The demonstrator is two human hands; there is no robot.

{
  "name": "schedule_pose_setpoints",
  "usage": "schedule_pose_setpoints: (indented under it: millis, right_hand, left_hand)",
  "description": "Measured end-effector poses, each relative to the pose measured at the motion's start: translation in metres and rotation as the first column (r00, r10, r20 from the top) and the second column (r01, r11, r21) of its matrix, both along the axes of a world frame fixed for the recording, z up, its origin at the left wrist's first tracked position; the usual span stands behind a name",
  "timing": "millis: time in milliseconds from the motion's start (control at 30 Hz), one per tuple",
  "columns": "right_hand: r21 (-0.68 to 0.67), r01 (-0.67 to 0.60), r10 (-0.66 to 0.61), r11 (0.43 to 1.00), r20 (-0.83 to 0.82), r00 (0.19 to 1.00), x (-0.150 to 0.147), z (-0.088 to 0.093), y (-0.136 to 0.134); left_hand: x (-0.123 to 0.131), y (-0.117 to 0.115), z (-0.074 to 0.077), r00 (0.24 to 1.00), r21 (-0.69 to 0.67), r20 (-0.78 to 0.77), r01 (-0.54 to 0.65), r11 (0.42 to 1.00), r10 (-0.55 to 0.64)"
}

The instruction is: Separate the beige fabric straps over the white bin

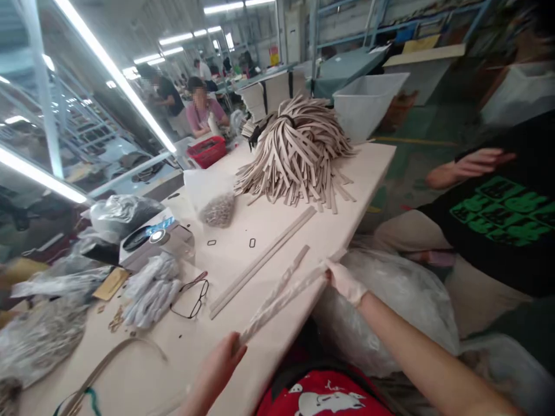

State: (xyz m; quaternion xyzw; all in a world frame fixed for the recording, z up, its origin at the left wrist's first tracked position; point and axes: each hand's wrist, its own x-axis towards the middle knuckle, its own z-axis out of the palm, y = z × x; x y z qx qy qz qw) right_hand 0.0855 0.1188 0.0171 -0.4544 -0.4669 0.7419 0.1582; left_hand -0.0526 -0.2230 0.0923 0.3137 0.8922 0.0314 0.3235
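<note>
A beige strap point(290, 292), blurred and folded into two lengths, stretches diagonally over the table's near side. My left hand point(232, 355) is closed round its lower, folded end. Higher up and to the right, my right hand point(344, 281), which seems to wear a thin white glove, pinches the strap near its far end, by the table edge. The strap's shorter length point(299, 257) lies beside the held one, its end loose. Just beyond, two more flat beige straps point(264, 263) lie side by side. Two small black rectangular rings point(252, 242) rest past them.
A large tied bundle of straps point(299, 150) covers the table's far end. Leftward are a bag of small parts point(217, 209), eyeglasses point(198, 300), white gloves point(154, 289) and a box point(156, 237). A co-worker point(489, 214) is close on my right, beside plastic bags point(390, 306).
</note>
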Motion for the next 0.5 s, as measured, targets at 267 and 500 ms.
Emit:
schedule_pose_setpoints:
  millis: [267, 500]
  right_hand:
    - [0.224, 0.05, -0.129, 0.973, 0.357, 0.925, 0.022, -0.105, 0.076]
    - [0.293, -0.063, -0.227, 0.954, 0.844, 0.486, 0.131, -0.185, 0.208]
  left_hand:
    - [-0.087, 0.078, -0.125, 0.893, 0.0, -0.379, 0.261, 0.965, -0.241]
    - [-0.087, 0.273, -0.121, 0.837, 0.253, -0.319, 0.528, 0.811, -0.445]
